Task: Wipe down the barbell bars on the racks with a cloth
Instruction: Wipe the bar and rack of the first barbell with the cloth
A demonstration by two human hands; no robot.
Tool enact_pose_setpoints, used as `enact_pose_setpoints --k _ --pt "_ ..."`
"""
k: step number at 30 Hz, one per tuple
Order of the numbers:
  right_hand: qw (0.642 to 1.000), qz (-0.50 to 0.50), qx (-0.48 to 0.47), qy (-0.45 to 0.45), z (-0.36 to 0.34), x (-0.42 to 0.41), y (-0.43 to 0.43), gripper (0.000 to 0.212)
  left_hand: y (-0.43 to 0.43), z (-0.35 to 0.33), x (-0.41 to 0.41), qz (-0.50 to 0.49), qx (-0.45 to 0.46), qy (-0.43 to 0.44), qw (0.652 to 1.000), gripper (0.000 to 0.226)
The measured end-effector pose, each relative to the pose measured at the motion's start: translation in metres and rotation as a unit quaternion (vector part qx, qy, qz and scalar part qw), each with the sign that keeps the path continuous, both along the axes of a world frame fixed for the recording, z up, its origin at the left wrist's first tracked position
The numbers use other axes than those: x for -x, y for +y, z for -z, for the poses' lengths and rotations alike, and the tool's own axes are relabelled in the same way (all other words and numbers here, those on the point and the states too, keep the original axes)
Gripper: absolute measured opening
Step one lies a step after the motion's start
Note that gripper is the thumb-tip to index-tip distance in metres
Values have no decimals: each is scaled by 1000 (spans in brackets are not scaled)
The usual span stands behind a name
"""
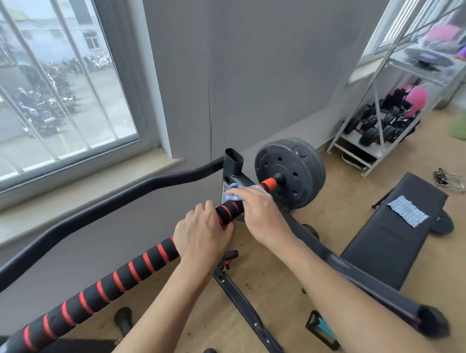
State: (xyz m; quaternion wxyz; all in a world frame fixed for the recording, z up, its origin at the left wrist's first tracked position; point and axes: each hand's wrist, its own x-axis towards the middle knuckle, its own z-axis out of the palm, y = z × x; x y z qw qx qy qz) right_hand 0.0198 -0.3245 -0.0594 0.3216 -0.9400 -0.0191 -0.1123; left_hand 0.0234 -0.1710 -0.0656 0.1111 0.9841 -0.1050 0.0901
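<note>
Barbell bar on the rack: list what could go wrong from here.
1. The right hand holds the cloth right beside the rack upright; fingers could get pinched there.
2. The weight plate loads that end; if the left hand slackens, the barbell bar might roll or tip.

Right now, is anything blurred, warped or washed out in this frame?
Head view: soft daylight from the window, no harsh glare; the wide-angle lens splays its frame and the shelf rack outward; that rack is smeared at upper right; left hand, right hand, cloth and barbell bar look fairly sharp.
</note>
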Motion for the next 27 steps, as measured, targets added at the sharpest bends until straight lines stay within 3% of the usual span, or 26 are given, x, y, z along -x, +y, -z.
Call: enact_pose_setpoints --k 6,8,11,15,20,23,27 --pt "987 124 92 37 -8 -17 -56 49 0 11 25 46 -62 -67 995 35" --pt "988 113 101 23 -6 -13 -44 44 -2 4 27 51 -98 -68 991 36" --pt "997 43 67 -5 2 7 -17 43 -6 -14 14 94 -121 -19 988 43" --pt "997 -23 67 -19 4 21 -28 49 -7 -18 -10 135 -71 112 982 47" --pt "992 71 99 15 0 0 -83 50 -9 -4 11 137 -80 4 987 32" --pt "990 89 111 19 2 4 -65 54 -13 -1 20 123 -109 2 986 21" --pt "997 19 71 -4 12 36 -40 57 -18 7 37 127 -149 9 981 26"
